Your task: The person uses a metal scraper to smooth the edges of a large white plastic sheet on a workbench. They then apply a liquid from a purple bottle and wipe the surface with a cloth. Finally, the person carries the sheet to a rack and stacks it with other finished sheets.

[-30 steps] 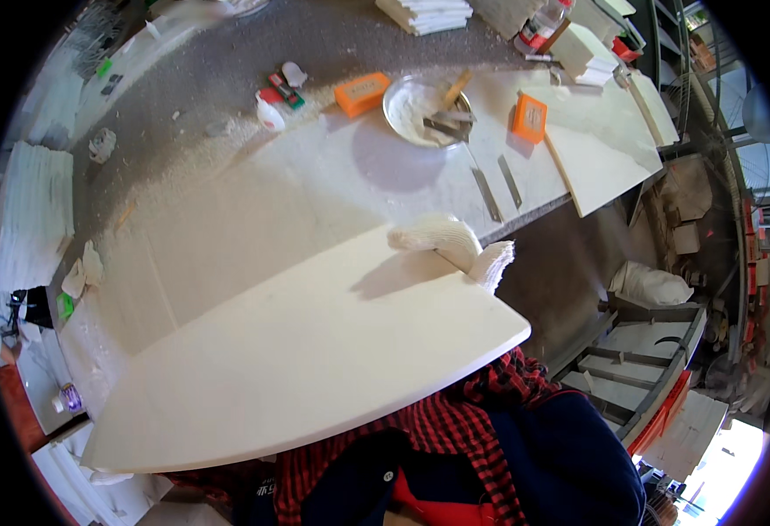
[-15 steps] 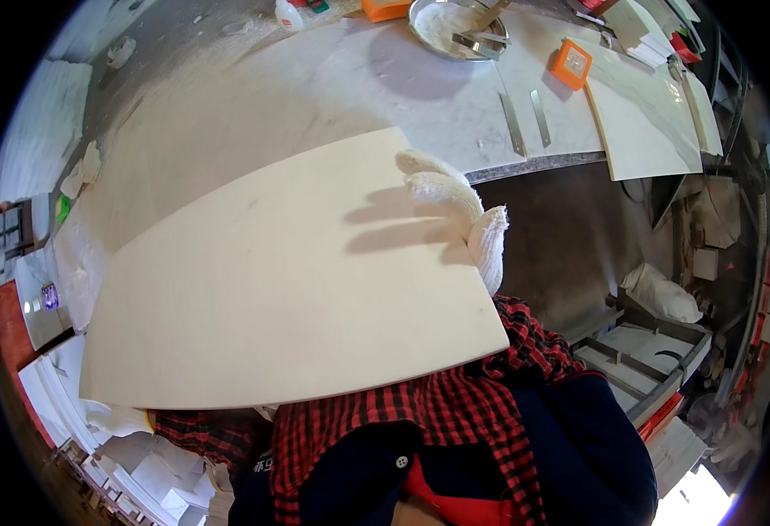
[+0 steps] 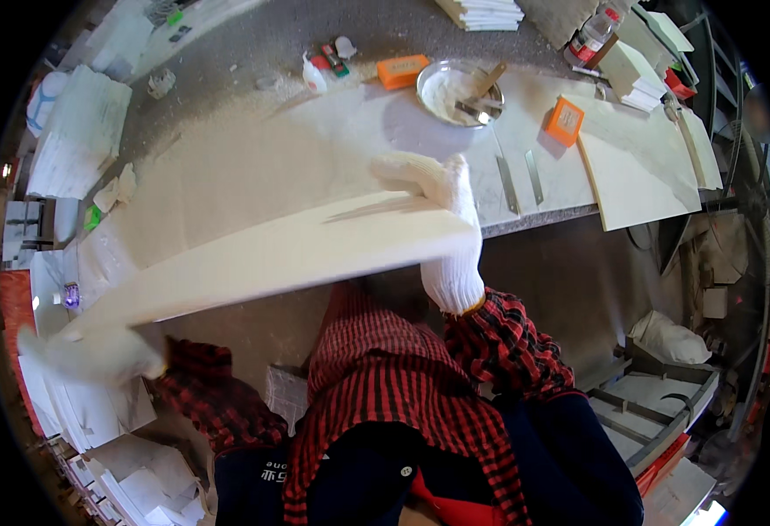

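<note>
A large cream slab (image 3: pixel 288 254) with a curved outline lies steeply foreshortened across the front edge of the worktable, slightly smeared by motion. My right hand (image 3: pixel 442 206), in a white knitted glove, grips its right end, fingers over the upper side. At the slab's left end is my left hand (image 3: pixel 100 355), also gloved in white; motion blur hides its fingers and how they meet the slab. Both sleeves are red and black checked, and a checked apron (image 3: pixel 385 368) hangs between them.
The pale stone worktable (image 3: pixel 315 131) bears a metal bowl (image 3: pixel 442 92) of white powder with scrapers, orange boxes (image 3: pixel 565 121), two flat blades (image 3: pixel 508 184), a white board (image 3: pixel 639 175) and a plastic bottle (image 3: pixel 591 37). Stacked slabs (image 3: pixel 82 131) stand left; a metal frame (image 3: pixel 657 412) stands right.
The slab has tilted from showing its broad face to nearly edge-on, its near edge shifting away from me. My left hand has come out from below it, and more of the table shows.
</note>
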`<state>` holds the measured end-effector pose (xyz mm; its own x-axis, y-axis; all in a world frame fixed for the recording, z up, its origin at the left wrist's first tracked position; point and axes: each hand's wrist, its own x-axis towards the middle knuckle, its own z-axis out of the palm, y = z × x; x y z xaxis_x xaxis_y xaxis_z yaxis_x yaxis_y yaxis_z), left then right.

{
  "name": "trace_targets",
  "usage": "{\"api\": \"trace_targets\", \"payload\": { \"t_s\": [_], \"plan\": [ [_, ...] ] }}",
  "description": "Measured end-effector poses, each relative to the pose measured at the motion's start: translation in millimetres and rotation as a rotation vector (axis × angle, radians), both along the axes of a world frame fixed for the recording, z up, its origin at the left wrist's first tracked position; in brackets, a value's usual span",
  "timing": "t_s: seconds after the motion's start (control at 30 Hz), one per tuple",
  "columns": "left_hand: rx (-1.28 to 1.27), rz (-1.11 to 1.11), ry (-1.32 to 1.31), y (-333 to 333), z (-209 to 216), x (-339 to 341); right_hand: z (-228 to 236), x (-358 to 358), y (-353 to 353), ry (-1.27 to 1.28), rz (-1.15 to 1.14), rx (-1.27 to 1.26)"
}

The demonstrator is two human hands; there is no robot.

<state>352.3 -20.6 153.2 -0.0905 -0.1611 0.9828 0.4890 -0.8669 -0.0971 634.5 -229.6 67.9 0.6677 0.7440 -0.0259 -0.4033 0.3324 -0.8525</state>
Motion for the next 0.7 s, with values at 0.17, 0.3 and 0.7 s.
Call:
{"api": "trace_targets", "payload": {
  "t_s": [0.17,0.3,0.7],
  "plan": [
    [-0.372,-0.21,0.466,-57,19,119,-22,47,20,-0.334,-0.161,-0.092],
    [-0.503,-0.108,0.86,-70,47,124,-26,139,7,-1.397,-0.468,-0.485],
    [-0.553,-0.091,0.819,-58,53,132,-46,235,28,-2.037,0.174,-0.921]
  ]
}}
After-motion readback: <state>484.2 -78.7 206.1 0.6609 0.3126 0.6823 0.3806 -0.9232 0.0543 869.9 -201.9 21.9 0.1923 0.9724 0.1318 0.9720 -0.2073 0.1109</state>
